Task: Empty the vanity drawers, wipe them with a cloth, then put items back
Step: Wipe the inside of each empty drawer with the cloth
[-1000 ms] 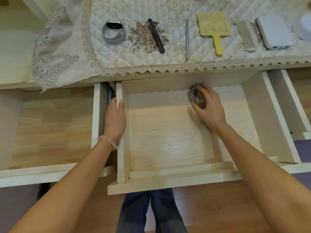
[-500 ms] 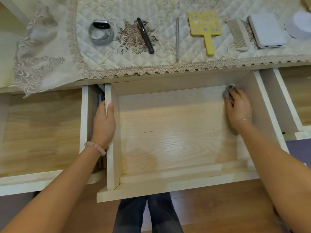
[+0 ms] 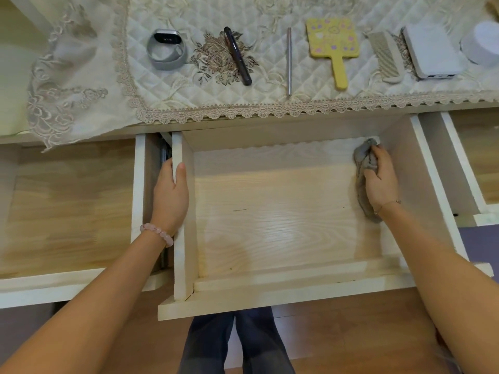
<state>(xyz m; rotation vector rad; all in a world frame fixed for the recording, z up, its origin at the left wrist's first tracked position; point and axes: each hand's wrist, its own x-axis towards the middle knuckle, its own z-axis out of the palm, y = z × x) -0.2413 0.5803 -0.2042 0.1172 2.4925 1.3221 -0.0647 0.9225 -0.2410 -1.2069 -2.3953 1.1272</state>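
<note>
1. Wiping is the step in hand. The right hand [image 3: 382, 182] curls its fingers round a bunched grey cloth [image 3: 362, 159] and presses it to the floor of the middle drawer [image 3: 270, 211], in the far right corner beside the right wall.
2. The left hand [image 3: 170, 195] clasps this drawer's left wall, thumb inside and fingers down the outer face, apparently to steady it.
3. Next move, as judged: sweep the cloth along the right wall toward the front rail, keeping pressure on the wood.
4. Surface: pale wood grain with a small dark mark near the centre. The left drawer [image 3: 67, 206] and right drawer [image 3: 475, 157] are also pulled out.
5. Room: on the quilted cover [image 3: 270, 12] of the vanity top lie a watch band [image 3: 166, 49], hand mirror [image 3: 332, 41], comb [image 3: 384, 58] and power bank [image 3: 432, 52], not yet returned.
</note>
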